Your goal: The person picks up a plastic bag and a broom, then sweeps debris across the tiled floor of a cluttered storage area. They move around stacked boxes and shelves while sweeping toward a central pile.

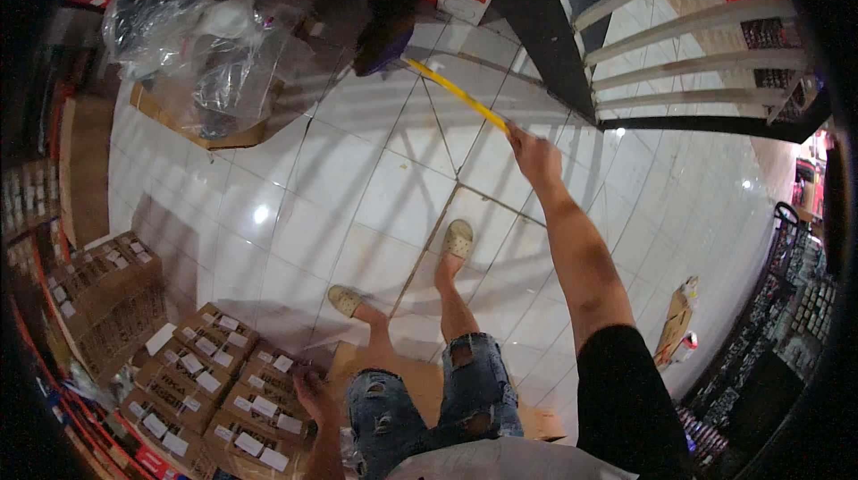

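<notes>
My right hand (pixel 536 156), arm stretched forward, is closed around the end of a broom's yellow handle (pixel 456 96). The handle slants away to the far left, down to a purple broom head (pixel 391 53) with dark bristles on the white tiled floor (pixel 357 185). Shadow hides part of the bristles. Low at my left side, my left hand (pixel 313 395) hangs beside stacked cardboard boxes (pixel 255 400) with white labels. Its fingers look loosely apart, with nothing visible in them, though the hand is dim.
Clear plastic bags (pixel 223 60) fill an open carton (pixel 201 136) at the far left. A black-framed stair with pale treads (pixel 688 55) rises at the far right. Dark shelving (pixel 760 328) lines the right. Flat cardboard (pixel 675 324) lies near it. More boxes (pixel 107 292) stand left.
</notes>
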Action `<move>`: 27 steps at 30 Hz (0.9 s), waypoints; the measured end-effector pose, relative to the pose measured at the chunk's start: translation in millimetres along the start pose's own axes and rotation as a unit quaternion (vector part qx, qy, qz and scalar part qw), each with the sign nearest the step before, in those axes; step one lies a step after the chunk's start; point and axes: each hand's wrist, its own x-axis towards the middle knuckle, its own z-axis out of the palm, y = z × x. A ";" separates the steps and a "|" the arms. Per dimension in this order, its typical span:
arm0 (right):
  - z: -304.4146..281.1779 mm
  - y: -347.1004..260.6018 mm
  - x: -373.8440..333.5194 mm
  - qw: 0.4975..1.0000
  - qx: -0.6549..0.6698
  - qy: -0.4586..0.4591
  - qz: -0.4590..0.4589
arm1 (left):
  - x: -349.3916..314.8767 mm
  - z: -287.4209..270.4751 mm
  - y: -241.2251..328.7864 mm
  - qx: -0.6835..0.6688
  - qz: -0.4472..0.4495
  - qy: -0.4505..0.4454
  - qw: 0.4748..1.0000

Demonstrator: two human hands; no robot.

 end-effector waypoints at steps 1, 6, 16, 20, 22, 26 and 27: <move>9.8 -4.4 9.5 0.999 0.007 -0.038 0.034 | -0.4 0.3 11.8 0.014 -0.027 0.016 0.999; 16.6 -3.6 -64.6 0.985 0.077 -0.104 0.115 | 6.1 -11.2 13.1 0.062 -0.021 0.021 0.998; -40.0 -54.3 -192.2 0.988 0.071 -0.068 0.120 | -6.4 19.3 -34.5 -0.078 -0.128 -0.136 0.979; 8.9 -68.8 -82.9 0.994 0.035 -0.076 0.069 | -0.1 17.6 -18.4 -0.090 -0.030 -0.138 0.986; 31.2 -50.1 -66.1 0.989 0.067 -0.086 0.101 | 5.6 7.2 -23.3 -0.072 0.028 -0.120 0.990; 65.1 24.9 -111.6 0.981 0.090 -0.059 0.159 | 11.2 -4.1 -50.7 0.014 0.039 -0.083 0.996; 72.1 40.5 -135.1 0.982 0.108 -0.035 0.153 | 9.5 -2.3 -55.8 -0.073 -0.008 -0.071 0.995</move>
